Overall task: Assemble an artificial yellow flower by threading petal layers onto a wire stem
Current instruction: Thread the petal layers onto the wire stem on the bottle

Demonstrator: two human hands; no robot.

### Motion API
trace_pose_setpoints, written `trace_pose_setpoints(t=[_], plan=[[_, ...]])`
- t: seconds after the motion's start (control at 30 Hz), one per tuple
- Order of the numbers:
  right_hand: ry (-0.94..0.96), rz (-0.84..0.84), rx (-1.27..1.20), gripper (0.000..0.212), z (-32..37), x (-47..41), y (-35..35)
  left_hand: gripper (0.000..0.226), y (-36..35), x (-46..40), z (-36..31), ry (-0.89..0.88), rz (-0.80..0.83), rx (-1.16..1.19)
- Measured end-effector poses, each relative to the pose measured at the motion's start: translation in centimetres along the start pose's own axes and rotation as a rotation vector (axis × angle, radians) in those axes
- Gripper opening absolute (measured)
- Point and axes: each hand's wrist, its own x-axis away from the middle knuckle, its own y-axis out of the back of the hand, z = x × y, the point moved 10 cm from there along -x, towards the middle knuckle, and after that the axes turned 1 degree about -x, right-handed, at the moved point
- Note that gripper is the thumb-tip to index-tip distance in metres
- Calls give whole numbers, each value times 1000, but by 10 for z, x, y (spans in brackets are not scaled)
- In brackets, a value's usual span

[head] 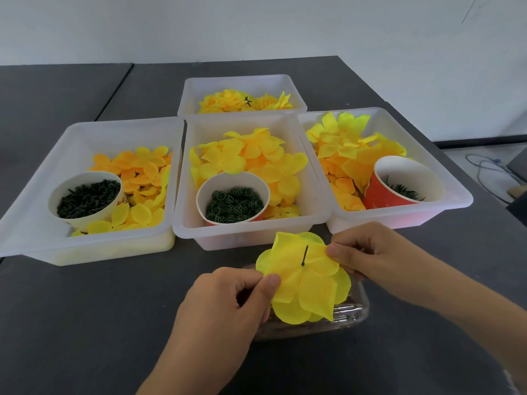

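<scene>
While half hidden under yellow fabric petal layers [303, 283], clear plastic tray [353, 309], thin dark wire stem [304, 255] poking through, petals pinched by left hand [228, 303] and right hand [368, 252], four white plastic bins [182, 223], three paper cups [232, 195].

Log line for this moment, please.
step: threading petals | left hand: pinching petals | right hand: pinching petals | stem: through centre

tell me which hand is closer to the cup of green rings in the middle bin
Left. The left hand pinches the flower almost straight below the cup of green rings, while the right hand pinches the flower's opposite edge, farther off to the cup's right.
</scene>
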Motion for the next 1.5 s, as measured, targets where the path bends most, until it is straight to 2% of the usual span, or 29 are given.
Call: trace_pose_setpoints(t=[0.27, 0.47, 0.57, 0.63, 0.77, 0.8, 0.9, 0.93, 1.0, 1.1, 1.13, 1.23, 1.33, 1.4, 1.5], plan=[[-20, 7, 22, 42, -9, 0, -6, 45, -7, -3, 7, 43, 57, -17], [-34, 110, 81, 57, -6, -2, 4, 53, 5, -3, 10, 62, 98, -11], [-34, 1, 229, 55, -3, -15, 52, 68, 27, 0, 12, 54, 13, 11], [-89, -120, 347, 48, -11, -37, 95, 67, 44, 0, 12, 28, -81, -21], [-115, -412, 688, 16, -30, -96, 170, 57, 64, -4, 4, -36, -207, -21], [-130, -410, 739, 21, -38, -112, 176, 58, 67, -4, 1, -50, -226, -15], [-171, -283, 912, 58, -65, -152, 166, 58, 69, -5, -7, -72, -256, 18], [-179, -258, 973, 63, -71, -160, 160, 58, 68, -6, -9, -73, -258, 42], [-165, -255, 1027, 53, -76, -171, 156, 54, 68, -6, -9, -62, -263, 87], [-105, -325, 966, 11, -69, -173, 163, 52, 70, -5, -7, -56, -268, 100], [-89, -363, 954, 4, -64, -170, 169, 51, 72, -4, -7, -56, -273, 107], [-8, -485, 915, 13, -42, -156, 186, 46, 74, -3, -7, -58, -280, 138], [80, -576, 645, 13, -5, -131, 202, 52, 73, -3, -13, -90, -268, 157], [125, -494, 297, 17, 24, -112, 196, 51, 75, -3, -18, -110, -274, 193], [233, -167, -254, 24, 77, -75, 149, 45, 76, -4, -31, -183, -266, 237]])
